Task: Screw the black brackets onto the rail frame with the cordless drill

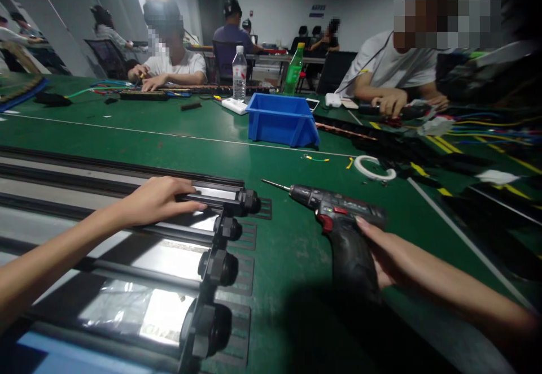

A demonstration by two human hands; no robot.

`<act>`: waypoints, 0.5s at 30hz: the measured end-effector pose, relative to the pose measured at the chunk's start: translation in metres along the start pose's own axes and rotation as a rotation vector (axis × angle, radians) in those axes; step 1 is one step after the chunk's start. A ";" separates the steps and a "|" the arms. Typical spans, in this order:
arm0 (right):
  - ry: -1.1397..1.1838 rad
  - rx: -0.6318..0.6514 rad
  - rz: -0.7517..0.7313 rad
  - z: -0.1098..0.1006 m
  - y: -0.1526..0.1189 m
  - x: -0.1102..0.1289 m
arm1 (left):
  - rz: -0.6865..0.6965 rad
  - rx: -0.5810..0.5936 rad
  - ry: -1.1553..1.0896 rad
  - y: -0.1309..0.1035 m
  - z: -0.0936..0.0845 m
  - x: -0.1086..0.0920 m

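Note:
My right hand (379, 249) is wrapped round the black grip of a cordless drill (342, 210) with a red trigger. The drill's long thin bit points left, towards the rails. On the left, my left hand (163, 200) lies with fingers stretched out on the farthest of several long black-and-silver rails (169, 255). These lie side by side, each ending in a black cable gland (224, 266) with a flat slotted tab beside it. Clear plastic film (114, 306) covers part of a nearer rail. Most of my right hand's fingers are hidden behind the drill grip.
A blue bin (282, 120) stands mid-table, with a water bottle (239, 74) and a green bottle (293, 72) behind it. A white coil (375, 168) and short yellow-green wires (317, 159) lie nearer. Co-workers sit across the green table (190, 122); cables spread over its right side.

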State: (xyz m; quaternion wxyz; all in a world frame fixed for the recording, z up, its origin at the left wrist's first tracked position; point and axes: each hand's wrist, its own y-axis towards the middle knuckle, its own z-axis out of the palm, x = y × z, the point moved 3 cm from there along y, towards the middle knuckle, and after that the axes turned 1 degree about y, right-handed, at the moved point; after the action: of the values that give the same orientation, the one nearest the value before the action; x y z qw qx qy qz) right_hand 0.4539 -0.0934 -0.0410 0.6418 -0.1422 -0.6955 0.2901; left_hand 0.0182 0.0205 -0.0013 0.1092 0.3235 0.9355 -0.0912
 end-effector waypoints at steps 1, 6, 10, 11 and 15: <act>-0.081 0.012 0.009 0.001 -0.002 0.003 | -0.002 -0.002 0.003 0.000 0.000 0.000; -0.689 -0.113 -0.116 0.003 -0.017 0.030 | -0.010 -0.002 0.013 -0.001 -0.001 0.000; -1.031 -0.429 -0.384 0.017 -0.027 0.065 | -0.017 -0.006 0.022 -0.002 -0.002 0.000; -1.031 -0.446 -0.448 0.026 -0.025 0.075 | -0.019 -0.009 0.023 -0.002 -0.002 0.000; -0.957 -0.149 -0.518 0.083 0.005 0.108 | -0.019 -0.013 0.017 -0.004 -0.001 0.000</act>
State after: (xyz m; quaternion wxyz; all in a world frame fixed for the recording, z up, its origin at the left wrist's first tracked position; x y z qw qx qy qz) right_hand 0.3572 -0.0461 0.0430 0.2925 0.1364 -0.9407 0.1047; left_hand 0.0159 0.0178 0.0005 0.1026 0.3147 0.9400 -0.0832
